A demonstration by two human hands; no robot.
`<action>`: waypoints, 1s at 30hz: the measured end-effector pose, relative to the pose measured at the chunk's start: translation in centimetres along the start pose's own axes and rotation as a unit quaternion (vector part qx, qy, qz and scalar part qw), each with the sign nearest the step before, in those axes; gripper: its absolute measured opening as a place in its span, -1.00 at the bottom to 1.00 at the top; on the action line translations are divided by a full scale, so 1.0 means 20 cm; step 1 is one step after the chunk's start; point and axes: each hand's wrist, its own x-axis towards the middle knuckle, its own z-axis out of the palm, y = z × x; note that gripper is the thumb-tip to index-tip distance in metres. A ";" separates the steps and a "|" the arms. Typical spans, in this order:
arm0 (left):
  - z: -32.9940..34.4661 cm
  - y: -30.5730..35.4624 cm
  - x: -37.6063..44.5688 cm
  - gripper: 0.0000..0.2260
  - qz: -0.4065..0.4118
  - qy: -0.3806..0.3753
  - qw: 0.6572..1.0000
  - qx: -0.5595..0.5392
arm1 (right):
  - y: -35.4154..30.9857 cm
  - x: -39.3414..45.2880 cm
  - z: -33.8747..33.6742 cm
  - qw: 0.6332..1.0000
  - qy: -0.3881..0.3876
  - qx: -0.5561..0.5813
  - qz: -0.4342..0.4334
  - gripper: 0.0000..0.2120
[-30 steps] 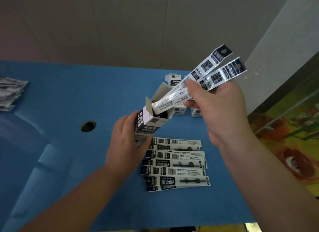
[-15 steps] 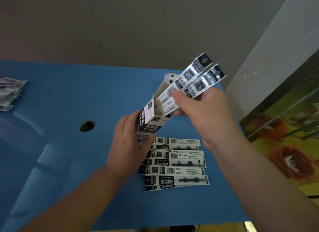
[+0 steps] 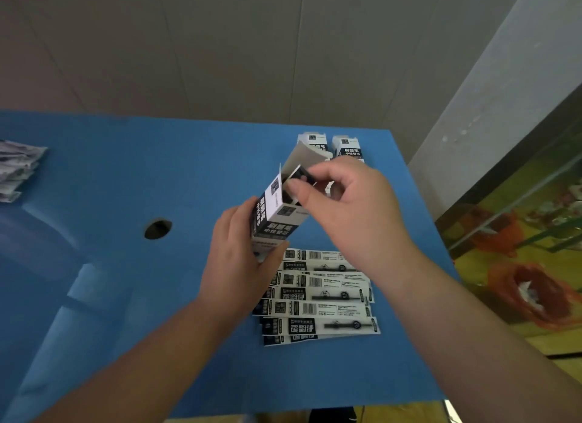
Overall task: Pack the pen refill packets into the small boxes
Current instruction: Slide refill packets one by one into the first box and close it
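Note:
My left hand grips the lower end of a small black-and-white box, tilted up over the blue table with its grey flap open. My right hand pinches the black top ends of the refill packets, which sit almost fully inside the box mouth. Only their tips stick out. A fanned pile of several more refill packets lies flat on the table just below both hands.
Two more small boxes stand upright at the table's far right corner. A stack of grey wrappers lies at the left edge. A round hole opens in the table left of my hands. The table's right edge drops off beside my right arm.
My right hand has pushed the held packets down into the box; they stuck out far above it earlier and now only their tips show. My left hand kept holding the box.

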 end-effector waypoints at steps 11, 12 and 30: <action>0.00 0.01 0.00 -0.33 -0.004 0.002 1.000 0.000 | 0.00 0.02 -0.03 0.989 -0.070 -0.116 -0.057 -0.90; 0.00 0.01 0.00 -0.33 -0.006 0.001 1.000 0.000 | 0.00 0.03 -0.04 0.988 -0.073 -0.123 -0.055 -0.89; -0.04 0.01 0.00 -0.40 -0.085 -0.005 0.995 -0.051 | 0.50 0.00 -0.01 0.920 -0.252 -0.285 0.094 -0.59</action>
